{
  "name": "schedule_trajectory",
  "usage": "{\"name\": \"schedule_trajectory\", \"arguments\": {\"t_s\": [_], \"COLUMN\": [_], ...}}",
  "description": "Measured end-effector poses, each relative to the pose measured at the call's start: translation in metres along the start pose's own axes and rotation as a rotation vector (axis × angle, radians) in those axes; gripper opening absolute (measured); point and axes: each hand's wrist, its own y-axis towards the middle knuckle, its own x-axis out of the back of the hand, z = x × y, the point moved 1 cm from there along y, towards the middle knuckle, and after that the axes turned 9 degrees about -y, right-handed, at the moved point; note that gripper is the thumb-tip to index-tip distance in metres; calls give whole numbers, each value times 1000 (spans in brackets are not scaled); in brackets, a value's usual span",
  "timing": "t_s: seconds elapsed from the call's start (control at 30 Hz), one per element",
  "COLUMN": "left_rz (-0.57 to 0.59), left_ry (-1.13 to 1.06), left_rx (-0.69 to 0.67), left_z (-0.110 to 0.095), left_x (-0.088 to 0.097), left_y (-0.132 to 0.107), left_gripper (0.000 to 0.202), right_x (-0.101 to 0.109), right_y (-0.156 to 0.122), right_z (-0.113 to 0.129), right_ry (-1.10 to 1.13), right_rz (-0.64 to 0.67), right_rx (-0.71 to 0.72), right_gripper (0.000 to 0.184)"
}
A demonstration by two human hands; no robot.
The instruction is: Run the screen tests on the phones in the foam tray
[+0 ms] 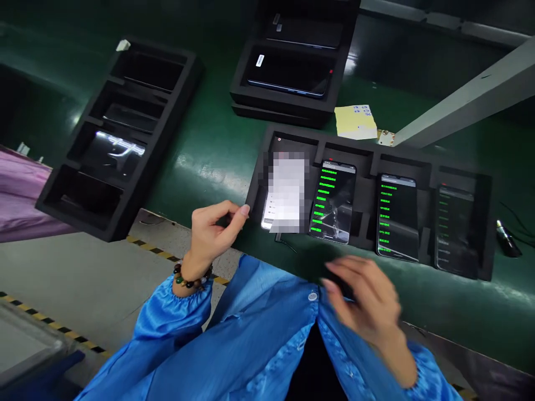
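Observation:
A black foam tray [368, 159] lies on the green belt with phones in its slots. One phone shows a white screen [285, 192], two phones [333, 200] [397, 217] show green text, and the fourth phone [455, 231] is dim. My left hand [213, 231], with a bead bracelet at the wrist, has its fingers pinched at the tray's near left corner. My right hand [365, 303] hovers in front of the tray's near edge, smeared by motion. Something dark shows under its fingers, and I cannot make it out.
A longer black foam tray [54, 200] lies at the left with a dark phone [119, 147] in one slot. Stacked trays [288, 111] holding phones sit at the back. A yellow sticker sheet [355, 121], a grey metal bar [460, 94] and a cable end [507, 236] lie at the right.

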Motion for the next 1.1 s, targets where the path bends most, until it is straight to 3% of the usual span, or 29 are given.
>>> {"name": "schedule_trajectory", "arguments": {"t_s": [0.1,0.17,0.27,0.43,0.63,0.8,0.93,1.1], "left_rz": [102,195,230,318,120,169,259,184], "left_ry": [32,51,70,53,146,153,138,43], "left_rx": [-118,-196,-269,-380,-290,-352,-290,-252], "left_z": [6,9,9,10,28,30,24,25], "left_x": [-2,-6,-11,-14,-12,-21,-26,-22], "left_y": [8,14,18,24,33,33,35,37], "left_gripper": [5,15,24,22,25,26,36,40], "right_x": [-36,-51,-62,-72,-87,-90,-90,-87], "right_y": [17,28,36,30,26,28,31,37], "right_z": [40,52,57,54,47,47,50,54], "right_ry": [-78,-155,-252,-240,-161,-173,-200,-274], "right_rz": [115,140,190,240,217,146,119,109], "right_rx": [121,103,45,0,-67,-54,-59,-53], "right_gripper": [24,24,25,26,32,34,34,41]}}
